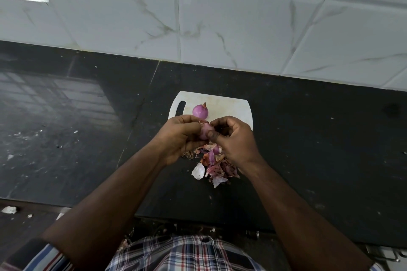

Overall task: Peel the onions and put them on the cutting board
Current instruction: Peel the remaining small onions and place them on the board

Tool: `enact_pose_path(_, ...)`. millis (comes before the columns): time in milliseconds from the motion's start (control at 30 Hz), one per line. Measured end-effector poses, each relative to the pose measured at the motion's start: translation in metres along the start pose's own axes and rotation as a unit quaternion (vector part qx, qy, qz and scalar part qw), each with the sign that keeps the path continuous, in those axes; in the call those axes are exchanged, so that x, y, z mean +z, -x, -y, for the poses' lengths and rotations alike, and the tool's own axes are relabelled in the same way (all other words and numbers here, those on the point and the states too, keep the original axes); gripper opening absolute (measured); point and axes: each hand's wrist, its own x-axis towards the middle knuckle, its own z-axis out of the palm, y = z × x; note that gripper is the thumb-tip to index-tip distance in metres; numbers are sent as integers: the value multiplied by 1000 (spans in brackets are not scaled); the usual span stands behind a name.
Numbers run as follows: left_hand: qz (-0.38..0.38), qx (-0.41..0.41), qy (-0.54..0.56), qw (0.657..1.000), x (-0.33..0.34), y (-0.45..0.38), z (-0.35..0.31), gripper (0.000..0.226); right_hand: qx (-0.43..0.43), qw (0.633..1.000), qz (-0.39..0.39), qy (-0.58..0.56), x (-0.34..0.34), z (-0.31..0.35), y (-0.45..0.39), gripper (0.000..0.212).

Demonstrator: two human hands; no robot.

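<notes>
1. Both hands meet on one onion (pixel 204 131): left hand (pixel 178 138) cups it, right hand (pixel 233 138) pinches its skin.
2. Cutting board (pixel 231 108) lies just beyond, at 12 o'clock; a peeled onion (pixel 200 111) rests there.
3. Peel scraps (pixel 213 165) sit at 6 o'clock on the surface (pixel 319 149).

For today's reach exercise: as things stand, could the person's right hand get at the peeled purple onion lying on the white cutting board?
Probably yes. The peeled purple onion lies bare on the white cutting board, just beyond the right hand, nothing between; but that hand is busy on the onion being peeled.
</notes>
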Motion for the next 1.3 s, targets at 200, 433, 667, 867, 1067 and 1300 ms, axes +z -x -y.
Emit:
enact_pose_path(200,-48,-2,-15,999,1,-4,1,16,-10,1000,-1,18,3,2,0,19)
enact_pose_path(433,23,-9,60,998,-5,-3,0,28,23,998,-14,-61,-5,0,-4,20)
enact_pose_path(667,4,58,-12,998,-6,-4,4,22,18,999,26,-35,-9,3,-1,20)
enact_pose_path(867,-33,92,-104,990,-2,-5,3,13,2,1000,16,-14,-8,1,-2,17)
enact_pose_path(1067,-63,142,-261,953,-6,-5,1,10,-36,995,-12,90,-7,1,0,18)
enact_pose_path(1300,-122,194,-408,884,4,-3,-6,8,-77,988,-23,130,-1,4,4,18)
